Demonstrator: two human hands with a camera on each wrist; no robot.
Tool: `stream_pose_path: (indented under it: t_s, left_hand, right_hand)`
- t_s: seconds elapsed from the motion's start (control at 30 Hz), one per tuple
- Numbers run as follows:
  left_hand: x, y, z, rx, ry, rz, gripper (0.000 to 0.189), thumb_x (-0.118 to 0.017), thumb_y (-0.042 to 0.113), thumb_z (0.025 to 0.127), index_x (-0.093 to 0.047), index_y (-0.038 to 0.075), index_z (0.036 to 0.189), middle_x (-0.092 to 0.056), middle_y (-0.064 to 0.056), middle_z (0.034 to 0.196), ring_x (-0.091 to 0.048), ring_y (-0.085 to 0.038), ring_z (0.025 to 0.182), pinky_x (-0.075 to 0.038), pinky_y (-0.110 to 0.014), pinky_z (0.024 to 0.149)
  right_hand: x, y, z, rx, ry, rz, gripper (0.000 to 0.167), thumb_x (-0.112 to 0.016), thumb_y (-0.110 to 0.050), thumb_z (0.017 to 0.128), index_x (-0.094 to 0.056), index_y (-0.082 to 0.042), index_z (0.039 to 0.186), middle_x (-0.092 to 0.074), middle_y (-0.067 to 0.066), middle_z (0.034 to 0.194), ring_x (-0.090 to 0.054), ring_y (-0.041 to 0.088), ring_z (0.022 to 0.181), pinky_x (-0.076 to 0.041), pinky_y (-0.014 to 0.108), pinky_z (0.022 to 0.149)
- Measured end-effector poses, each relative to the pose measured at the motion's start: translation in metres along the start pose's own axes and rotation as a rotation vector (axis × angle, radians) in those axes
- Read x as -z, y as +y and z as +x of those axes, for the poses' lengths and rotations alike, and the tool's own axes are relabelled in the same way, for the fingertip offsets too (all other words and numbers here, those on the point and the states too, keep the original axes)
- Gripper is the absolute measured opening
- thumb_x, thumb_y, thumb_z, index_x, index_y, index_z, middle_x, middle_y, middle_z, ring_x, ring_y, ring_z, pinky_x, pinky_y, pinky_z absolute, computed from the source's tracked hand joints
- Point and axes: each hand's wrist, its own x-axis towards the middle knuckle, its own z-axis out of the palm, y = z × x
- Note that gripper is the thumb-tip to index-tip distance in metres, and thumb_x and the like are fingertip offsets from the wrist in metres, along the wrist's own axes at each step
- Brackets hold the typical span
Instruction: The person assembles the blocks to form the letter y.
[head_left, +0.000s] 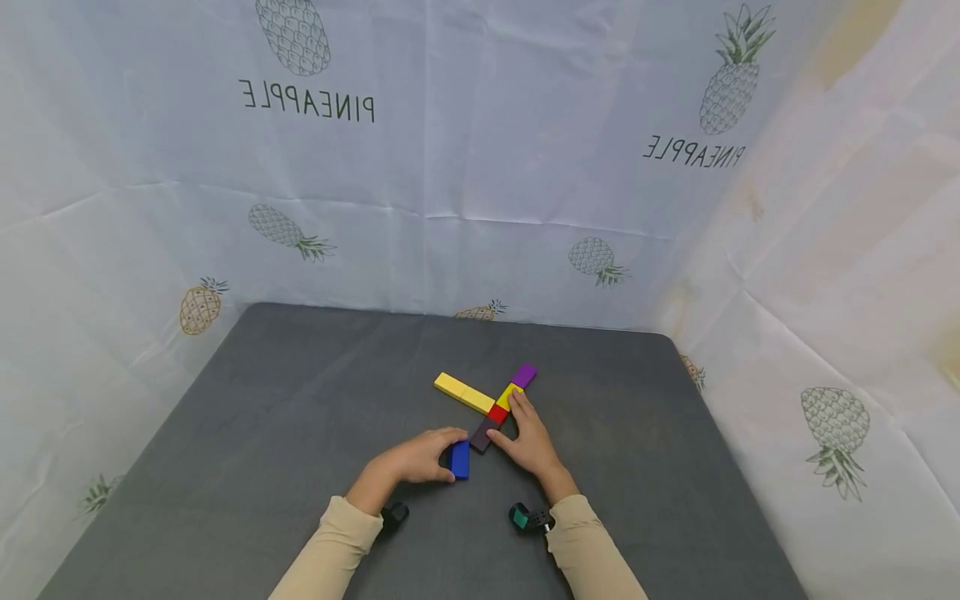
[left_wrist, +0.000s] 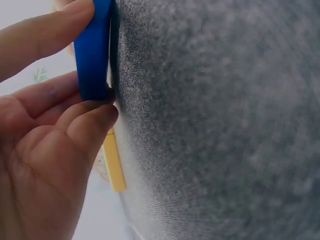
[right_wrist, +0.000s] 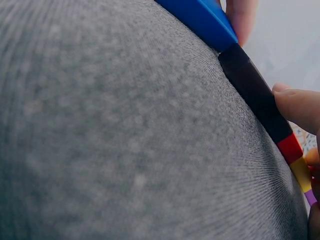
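My left hand (head_left: 418, 458) pinches a blue block (head_left: 460, 461) between thumb and fingers, low over the dark table. In the left wrist view the block (left_wrist: 93, 55) stands between the thumb above and the fingers below. A slanting row runs away from it: a black block (head_left: 483, 435), a red block (head_left: 497, 413), a yellow block (head_left: 507, 398) and a purple block (head_left: 524, 377). Along this row lies my right hand (head_left: 531, 443), thumb touching the black block and extended fingers at the yellow one. In the right wrist view the blue block's end meets the black block's near end.
A bar of two pale yellow blocks (head_left: 465, 392) branches to the left from the row near the red block. Dark cloth covers the table (head_left: 300, 383). White pineapple-print curtains (head_left: 450, 167) stand at its back and sides.
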Motion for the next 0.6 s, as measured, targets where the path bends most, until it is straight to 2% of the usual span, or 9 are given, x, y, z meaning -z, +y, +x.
stream_pose_path:
  t_s: [0.2,0.37,0.43,0.6]
  left_hand:
    - [0.0004,0.0027,-0.0018,0.008,-0.063,0.048,0.070,-0.072,0.012,0.083,-0.039,0.007,0.145,-0.035,-0.007,0.152,-0.034,-0.031,0.138,-0.034,-0.048,0.109]
    - [0.0014,0.0031,-0.0026,0.027,-0.112,0.028,0.072,-0.071,0.007,0.083,-0.037,0.014,0.147,-0.028,-0.001,0.156,-0.031,-0.030,0.140,-0.033,-0.049,0.109]
    - [0.0014,0.0026,-0.0032,0.036,-0.110,0.014,0.074,-0.070,0.006,0.083,-0.035,0.014,0.148,-0.027,-0.002,0.156,-0.031,-0.031,0.140,-0.033,-0.050,0.109]
    - [-0.0008,-0.0025,-0.0041,0.034,-0.048,-0.001,0.071,-0.069,0.006,0.084,-0.035,0.009,0.147,-0.034,-0.008,0.152,-0.035,-0.029,0.138,-0.034,-0.047,0.108]
  right_hand:
    - [-0.0003,0.0008,0.0013,-0.009,-0.011,-0.021,0.083,-0.065,-0.048,0.085,-0.034,-0.002,0.146,-0.029,0.014,0.154,-0.023,0.032,0.143,-0.026,0.052,0.112]
    - [0.0000,0.0006,0.0012,0.001,-0.005,-0.015,0.083,-0.065,-0.047,0.085,-0.034,-0.001,0.146,-0.029,0.015,0.154,-0.023,0.033,0.143,-0.025,0.052,0.113]
    - [0.0005,0.0002,0.0010,0.002,-0.005,-0.016,0.083,-0.065,-0.047,0.085,-0.034,-0.001,0.146,-0.029,0.015,0.154,-0.023,0.033,0.143,-0.026,0.052,0.112]
    - [0.0020,-0.0010,-0.0001,0.000,-0.012,0.002,0.083,-0.065,-0.047,0.085,-0.033,-0.001,0.146,-0.028,0.014,0.154,-0.022,0.033,0.144,-0.025,0.052,0.113]
